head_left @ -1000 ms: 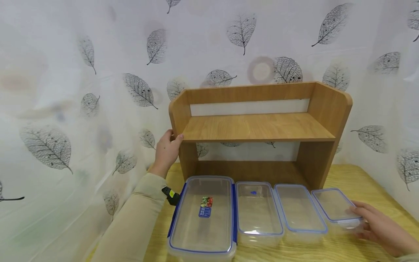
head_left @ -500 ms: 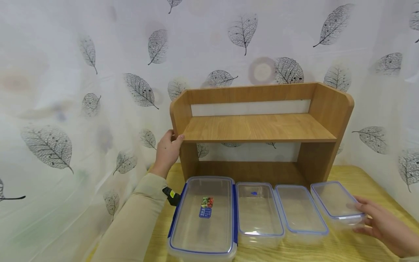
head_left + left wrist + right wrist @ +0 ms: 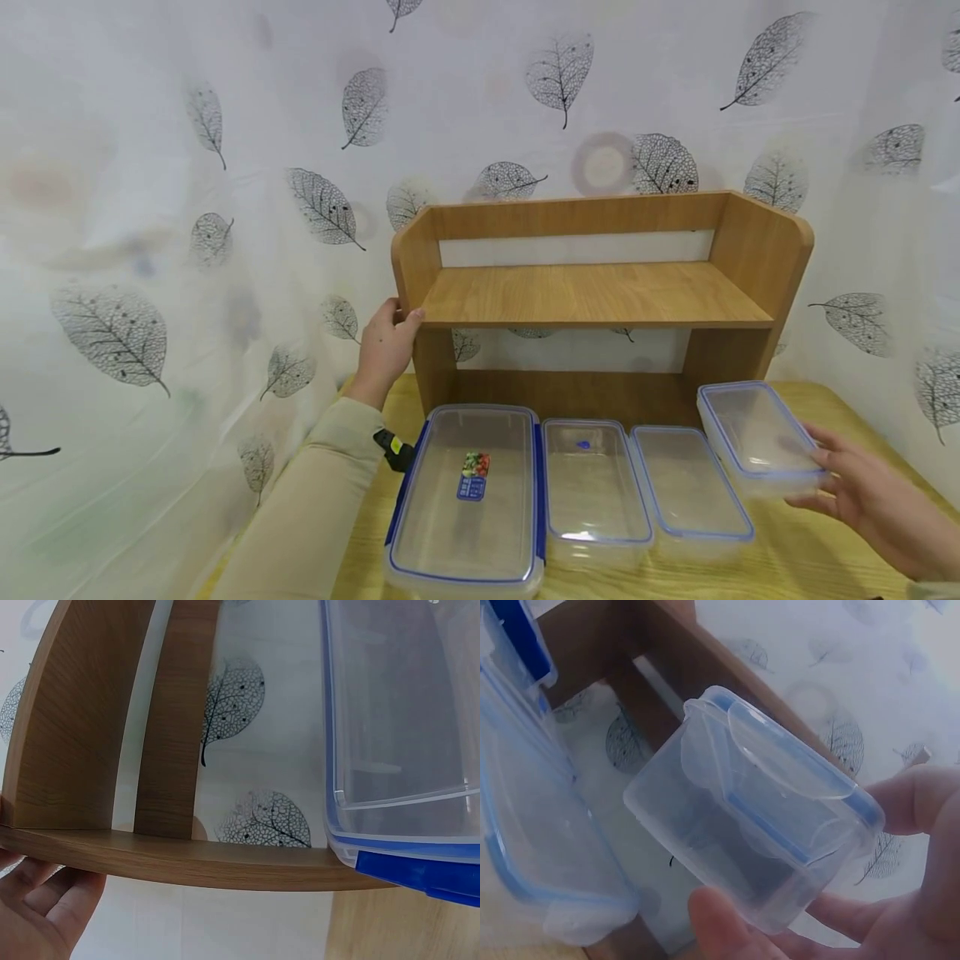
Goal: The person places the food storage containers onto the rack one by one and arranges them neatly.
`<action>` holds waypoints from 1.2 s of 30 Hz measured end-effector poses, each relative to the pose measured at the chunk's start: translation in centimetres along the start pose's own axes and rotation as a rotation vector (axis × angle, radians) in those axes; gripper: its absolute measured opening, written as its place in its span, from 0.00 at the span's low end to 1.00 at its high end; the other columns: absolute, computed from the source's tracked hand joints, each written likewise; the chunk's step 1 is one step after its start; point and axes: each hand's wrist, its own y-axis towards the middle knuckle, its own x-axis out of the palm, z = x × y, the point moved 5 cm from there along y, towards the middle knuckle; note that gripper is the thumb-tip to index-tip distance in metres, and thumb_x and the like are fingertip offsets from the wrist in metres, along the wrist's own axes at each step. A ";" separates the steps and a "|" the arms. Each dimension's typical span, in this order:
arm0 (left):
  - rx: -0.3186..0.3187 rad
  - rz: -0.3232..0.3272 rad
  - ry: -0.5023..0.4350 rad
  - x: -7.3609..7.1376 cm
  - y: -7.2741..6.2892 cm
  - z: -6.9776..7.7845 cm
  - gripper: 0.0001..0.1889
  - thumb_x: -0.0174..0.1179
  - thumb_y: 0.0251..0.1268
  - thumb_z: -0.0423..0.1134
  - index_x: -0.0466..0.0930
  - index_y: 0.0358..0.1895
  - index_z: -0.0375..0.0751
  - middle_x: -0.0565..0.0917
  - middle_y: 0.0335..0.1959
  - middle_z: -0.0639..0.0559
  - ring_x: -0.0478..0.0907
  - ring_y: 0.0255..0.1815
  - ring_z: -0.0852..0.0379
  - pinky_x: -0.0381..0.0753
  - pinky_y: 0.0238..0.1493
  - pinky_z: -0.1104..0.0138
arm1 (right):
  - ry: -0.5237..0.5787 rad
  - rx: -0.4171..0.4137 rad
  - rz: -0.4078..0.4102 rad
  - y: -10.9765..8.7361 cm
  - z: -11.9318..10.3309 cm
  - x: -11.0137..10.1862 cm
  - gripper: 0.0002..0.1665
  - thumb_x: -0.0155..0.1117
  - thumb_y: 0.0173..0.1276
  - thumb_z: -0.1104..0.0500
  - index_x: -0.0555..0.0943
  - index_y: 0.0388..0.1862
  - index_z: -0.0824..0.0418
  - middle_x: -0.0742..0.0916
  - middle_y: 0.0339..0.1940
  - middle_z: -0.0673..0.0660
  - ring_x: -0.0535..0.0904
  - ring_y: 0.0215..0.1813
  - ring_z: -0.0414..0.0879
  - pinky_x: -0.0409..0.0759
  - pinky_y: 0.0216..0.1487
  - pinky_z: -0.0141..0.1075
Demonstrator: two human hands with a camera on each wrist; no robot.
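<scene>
My left hand (image 3: 385, 346) grips the left side panel of a two-tier wooden desktop shelf (image 3: 596, 293), its thumb at the front edge. In the left wrist view its fingers (image 3: 56, 904) curl at the panel's edge (image 3: 202, 864). My right hand (image 3: 873, 492) holds a small clear food container (image 3: 761, 429) with a blue-rimmed lid by its right end, raised off the table and tilted. The right wrist view shows that container (image 3: 742, 802) between thumb and fingers, with a clip flap facing the camera.
Left of the held container stand a large lidded container (image 3: 465, 533) with blue side clips, a medium one (image 3: 596, 492) and a smaller one (image 3: 690, 479), in a row before the shelf. Under them lies a wood-grain table (image 3: 810, 533). A leaf-patterned curtain (image 3: 480, 92) hangs behind.
My right hand has lifted the small container off the table and moved it up and slightly left, towards the shelf's right side. The left hand has stayed on the shelf panel.
</scene>
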 end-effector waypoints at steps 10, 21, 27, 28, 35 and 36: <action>0.009 -0.003 -0.007 0.2 -0.1 0.0 0.27 0.51 0.77 0.57 0.71 0.69 0.45 0.77 0.65 0.41 0.78 0.60 0.40 0.80 0.57 0.47 | -0.002 -0.071 0.041 1.5 -2.4 2.1 0.33 0.23 0.84 0.68 0.71 0.71 0.49 0.77 0.64 0.47 0.83 0.55 0.52 0.85 0.51 0.47; 0.017 -0.008 0.006 0.0 -0.1 0.3 0.28 0.51 0.77 0.58 0.70 0.69 0.44 0.77 0.66 0.41 0.77 0.61 0.40 0.80 0.58 0.47 | -0.047 -0.091 0.076 2.9 -4.2 3.6 0.30 0.26 0.84 0.68 0.68 0.73 0.49 0.78 0.64 0.49 0.83 0.55 0.49 0.85 0.50 0.45; 0.021 -0.006 0.008 0.0 -0.1 0.2 0.28 0.51 0.77 0.57 0.71 0.69 0.44 0.77 0.65 0.41 0.77 0.61 0.40 0.80 0.58 0.47 | -0.080 -0.104 0.072 3.6 -4.9 4.1 0.29 0.26 0.84 0.67 0.65 0.74 0.48 0.77 0.66 0.50 0.82 0.57 0.49 0.85 0.52 0.44; 0.021 -0.006 0.007 0.0 -0.1 0.2 0.27 0.51 0.77 0.57 0.71 0.69 0.44 0.77 0.65 0.41 0.77 0.61 0.40 0.80 0.58 0.47 | -0.084 -0.115 0.066 3.7 -5.0 4.3 0.29 0.26 0.84 0.67 0.64 0.74 0.49 0.77 0.66 0.51 0.82 0.58 0.49 0.85 0.52 0.44; 0.012 -0.004 0.004 0.0 -0.1 0.2 0.26 0.52 0.77 0.57 0.71 0.68 0.45 0.77 0.65 0.41 0.78 0.61 0.40 0.80 0.58 0.47 | -0.127 -0.119 0.091 4.5 -6.0 4.9 0.26 0.28 0.85 0.67 0.62 0.74 0.51 0.77 0.65 0.53 0.83 0.56 0.50 0.85 0.51 0.43; 0.012 -0.003 0.007 0.0 -0.2 0.2 0.26 0.52 0.77 0.57 0.71 0.68 0.45 0.77 0.65 0.41 0.78 0.61 0.40 0.80 0.58 0.46 | -0.136 -0.117 0.102 4.6 -6.1 4.9 0.26 0.29 0.85 0.66 0.62 0.74 0.51 0.77 0.65 0.53 0.83 0.56 0.50 0.85 0.51 0.43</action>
